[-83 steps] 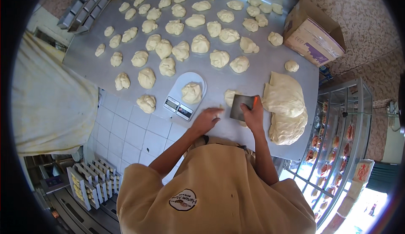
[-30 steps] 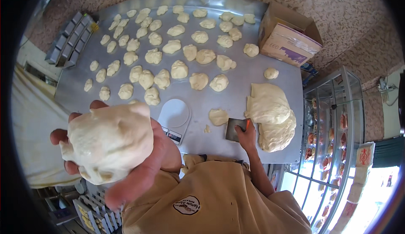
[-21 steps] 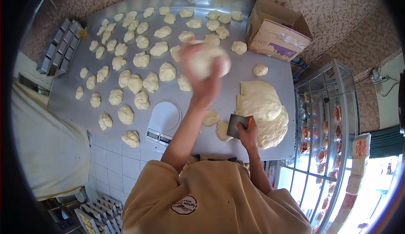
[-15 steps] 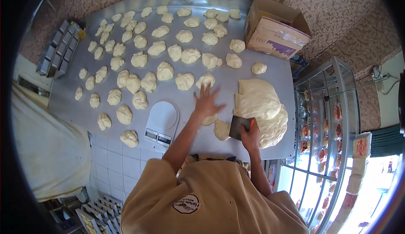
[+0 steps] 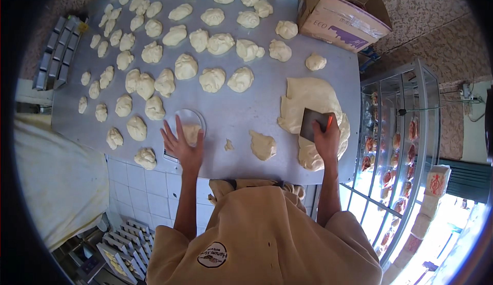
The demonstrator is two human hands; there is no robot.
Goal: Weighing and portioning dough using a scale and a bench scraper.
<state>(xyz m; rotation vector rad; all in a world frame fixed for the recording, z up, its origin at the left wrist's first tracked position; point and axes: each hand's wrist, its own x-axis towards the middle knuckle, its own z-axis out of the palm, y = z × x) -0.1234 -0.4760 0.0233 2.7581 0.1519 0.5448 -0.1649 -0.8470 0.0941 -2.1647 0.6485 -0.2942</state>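
My left hand (image 5: 185, 150) is over the white digital kitchen scale (image 5: 193, 115), fingers spread and gripping nothing. A piece of dough (image 5: 192, 134) lies on the scale's round plate, partly covered by that hand. My right hand (image 5: 327, 138) is closed around a dough scraper (image 5: 309, 122) with a dark blade and an orange part at its grip. The blade rests on the large pale slab of dough (image 5: 310, 92) at the right of the table. Between the hands lie a flat cut piece of dough (image 5: 263, 146) and a tiny dough scrap (image 5: 229, 144).
Many rough dough lumps (image 5: 212, 80) are spread over the metal table (image 5: 246, 113). An open cardboard box (image 5: 341, 23) stands at the far right corner. Joined metal tins (image 5: 59, 53) sit by the left edge. A glass display case (image 5: 400, 146) stands to the right.
My left hand has moved left from the lumps to the scale, where a dough piece now lies. My right hand has moved the scraper away onto the large slab.
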